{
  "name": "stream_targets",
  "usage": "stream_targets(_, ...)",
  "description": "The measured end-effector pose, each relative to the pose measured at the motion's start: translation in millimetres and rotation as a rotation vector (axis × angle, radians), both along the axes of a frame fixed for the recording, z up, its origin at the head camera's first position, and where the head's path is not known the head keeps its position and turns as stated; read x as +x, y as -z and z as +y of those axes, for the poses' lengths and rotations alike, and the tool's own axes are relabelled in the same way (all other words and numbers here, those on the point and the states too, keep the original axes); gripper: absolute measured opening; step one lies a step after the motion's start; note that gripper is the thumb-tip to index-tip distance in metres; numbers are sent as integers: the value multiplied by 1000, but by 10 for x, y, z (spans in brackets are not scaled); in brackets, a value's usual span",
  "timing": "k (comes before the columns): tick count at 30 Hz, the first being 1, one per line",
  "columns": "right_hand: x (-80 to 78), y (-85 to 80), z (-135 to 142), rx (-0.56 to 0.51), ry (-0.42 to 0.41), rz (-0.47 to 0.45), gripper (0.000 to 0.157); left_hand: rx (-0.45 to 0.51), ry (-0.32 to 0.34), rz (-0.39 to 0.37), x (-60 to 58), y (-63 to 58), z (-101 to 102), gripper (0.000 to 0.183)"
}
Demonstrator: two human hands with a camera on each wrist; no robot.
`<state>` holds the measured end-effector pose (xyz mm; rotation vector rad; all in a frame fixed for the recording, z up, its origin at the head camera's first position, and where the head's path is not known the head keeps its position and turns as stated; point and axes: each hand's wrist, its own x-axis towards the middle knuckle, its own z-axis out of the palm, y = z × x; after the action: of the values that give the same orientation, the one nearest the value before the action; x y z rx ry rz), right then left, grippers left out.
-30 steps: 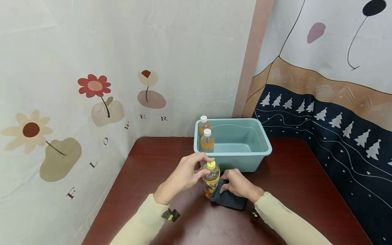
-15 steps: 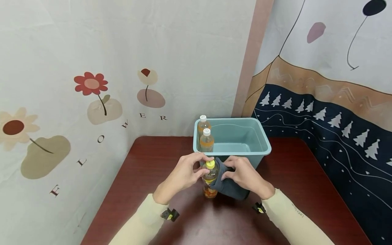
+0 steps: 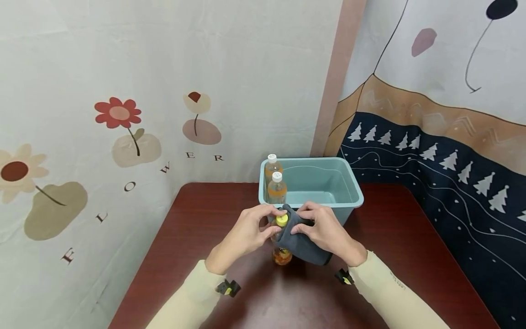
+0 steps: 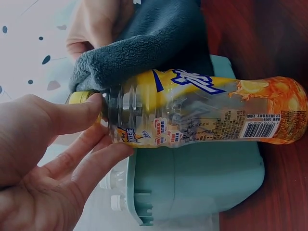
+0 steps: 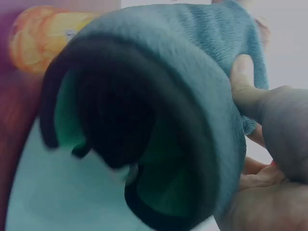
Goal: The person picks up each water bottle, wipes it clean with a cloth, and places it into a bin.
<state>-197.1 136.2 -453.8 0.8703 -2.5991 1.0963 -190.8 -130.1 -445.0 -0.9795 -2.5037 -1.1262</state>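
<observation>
An upright plastic bottle of orange-brown drink (image 3: 282, 257), with a yellow cap (image 3: 281, 220), is at the middle of the table. My left hand (image 3: 246, 228) grips it at the cap and neck between thumb and fingers. A dark grey-blue plush cloth (image 3: 306, 249) is pinched in my right hand (image 3: 326, 230). The cloth lies against the right side of the bottle's neck and shoulder, its upper edge right beside the cap. In the right wrist view the cloth (image 5: 207, 86) hangs in a curve with dark edging. In the left wrist view the bottle's printed label (image 4: 187, 91) is partly covered by it.
Right behind the bottle stands a light-blue plastic tub (image 3: 356, 201). Two white-capped bottles, a nearer one (image 3: 277, 192) and a farther one (image 3: 273, 169), stand at its left end. The dark red table (image 3: 213, 205) meets printed fabric walls at the back and sides.
My right hand has raised the cloth from low beside the bottle to its neck and shoulder, now covering more of the label. The left hand keeps its place at the cap.
</observation>
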Motion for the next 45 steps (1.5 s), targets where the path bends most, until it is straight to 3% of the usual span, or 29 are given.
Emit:
stream_targets(7, -29, 222, 83, 52, -10, -44, 28, -7, -9, 0, -7, -6, -6, 39)
stream_targets(15, -95, 650, 19, 228, -73, -67, 11, -27, -12, -36, -6, -26, -14, 36)
stream_targets(20, -153, 883, 16, 236, -126, -139, 13, -18, -2, -33, -5, -28, -4, 36)
stream_targets(25, -208, 926, 60, 212, -140, -164, 17, -20, -6, -42, 7, -28, 6, 36)
stream_targets(30, -178, 791, 78, 146, -122, -105, 13, -15, 4, -23, 10, -41, 6, 36)
stream_targets(39, -33, 106, 80, 55, -71, 38, 24, -8, 2, -18, 23, -79, -31, 36)
stream_targets(45, 63, -106, -10, 27, -56, 109, 35, 0, 8, -23, 50, -92, -22, 41)
